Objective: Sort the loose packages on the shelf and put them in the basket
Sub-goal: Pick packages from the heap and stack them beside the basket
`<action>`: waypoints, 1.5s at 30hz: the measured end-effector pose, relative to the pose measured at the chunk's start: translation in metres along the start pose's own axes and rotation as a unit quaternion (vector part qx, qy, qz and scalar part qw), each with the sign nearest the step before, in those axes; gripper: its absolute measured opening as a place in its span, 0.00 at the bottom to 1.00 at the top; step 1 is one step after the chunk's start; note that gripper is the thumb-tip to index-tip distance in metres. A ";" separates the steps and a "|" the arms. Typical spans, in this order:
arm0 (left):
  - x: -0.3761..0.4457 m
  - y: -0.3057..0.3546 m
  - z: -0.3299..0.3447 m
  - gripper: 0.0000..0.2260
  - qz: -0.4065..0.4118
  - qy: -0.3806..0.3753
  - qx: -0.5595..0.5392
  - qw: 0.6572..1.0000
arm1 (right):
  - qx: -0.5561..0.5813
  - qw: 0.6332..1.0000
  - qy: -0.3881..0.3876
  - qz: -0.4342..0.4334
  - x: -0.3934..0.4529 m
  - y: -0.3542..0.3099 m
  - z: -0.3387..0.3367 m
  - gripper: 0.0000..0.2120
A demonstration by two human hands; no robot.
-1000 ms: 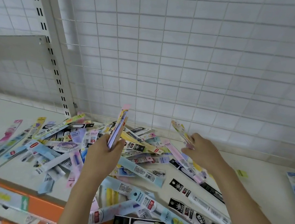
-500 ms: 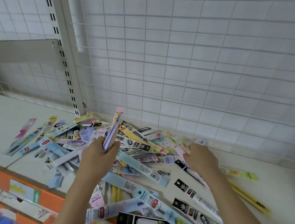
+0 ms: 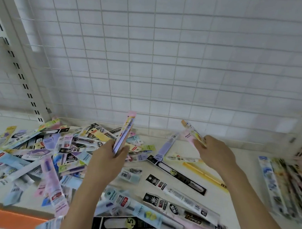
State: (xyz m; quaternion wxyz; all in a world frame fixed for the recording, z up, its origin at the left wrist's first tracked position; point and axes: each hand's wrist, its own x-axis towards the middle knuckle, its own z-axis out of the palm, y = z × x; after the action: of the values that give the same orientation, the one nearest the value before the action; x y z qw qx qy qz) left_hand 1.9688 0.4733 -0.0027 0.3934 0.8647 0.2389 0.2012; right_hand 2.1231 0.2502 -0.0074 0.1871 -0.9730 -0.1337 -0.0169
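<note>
Several long, flat pen packages lie in a loose heap across the white shelf. My left hand is shut on a small upright stack of packages, pink and lilac, raised above the middle of the heap. My right hand is shut on one pink and yellow package, lifted off the shelf to the right of the heap and pointing up and left. No basket is in view.
A neat row of packages lies at the shelf's right end. White wire grid backs the shelf, with a slotted upright post at the left. The orange front edge runs along the bottom left.
My right hand went down into the heap's right side and has come up holding a pink and yellow package. The view has swung right, showing the sorted row. The left hand keeps its stack.
</note>
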 end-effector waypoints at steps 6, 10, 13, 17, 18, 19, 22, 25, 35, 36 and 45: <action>0.002 0.021 0.030 0.16 0.020 -0.026 0.020 0.999 | 0.001 1.000 -0.027 0.003 -0.017 0.033 -0.005 0.23; 0.002 0.026 0.047 0.17 0.028 -0.052 0.037 0.998 | 0.026 0.998 -0.052 -0.007 -0.019 0.048 -0.003 0.16; 0.003 0.027 0.056 0.17 0.018 -0.070 0.042 0.996 | 0.026 0.998 -0.059 -0.014 -0.017 0.050 0.003 0.11; 0.007 0.038 0.061 0.19 0.031 -0.082 0.091 0.992 | 0.034 0.996 -0.073 -0.049 -0.015 0.038 0.014 0.06; 0.011 0.041 0.062 0.19 0.034 -0.087 0.102 0.990 | 0.029 0.995 -0.076 -0.057 -0.015 0.034 0.018 0.05; 0.016 0.044 0.063 0.19 0.036 -0.092 0.110 0.989 | 0.019 0.995 -0.082 -0.062 -0.014 0.030 0.021 0.05; 0.035 0.052 0.071 0.18 0.041 -0.119 0.141 0.982 | -0.003 0.994 -0.086 -0.062 -0.011 0.026 0.028 0.04; 0.055 0.058 0.087 0.19 0.034 -0.155 0.171 0.973 | -0.021 0.996 -0.062 -0.058 -0.012 0.030 0.023 0.03; 0.082 0.061 0.132 0.14 0.028 -0.179 0.289 0.940 | -0.010 0.991 -0.103 -0.083 -0.023 0.045 0.015 0.06; 0.082 0.059 0.134 0.13 0.028 -0.175 0.295 0.939 | -0.016 0.992 -0.098 -0.082 -0.024 0.044 0.015 0.07; 0.078 0.056 0.115 0.06 0.005 -0.145 0.279 0.949 | 0.031 0.998 -0.031 -0.046 -0.032 0.051 0.002 0.15</action>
State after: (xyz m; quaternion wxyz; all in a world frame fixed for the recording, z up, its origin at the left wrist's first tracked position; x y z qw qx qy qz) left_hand 2.1075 0.4189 -0.0170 0.1656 0.9611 0.2211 0.0008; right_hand 2.1060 0.1976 -0.0300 0.2122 -0.9597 -0.1841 0.0089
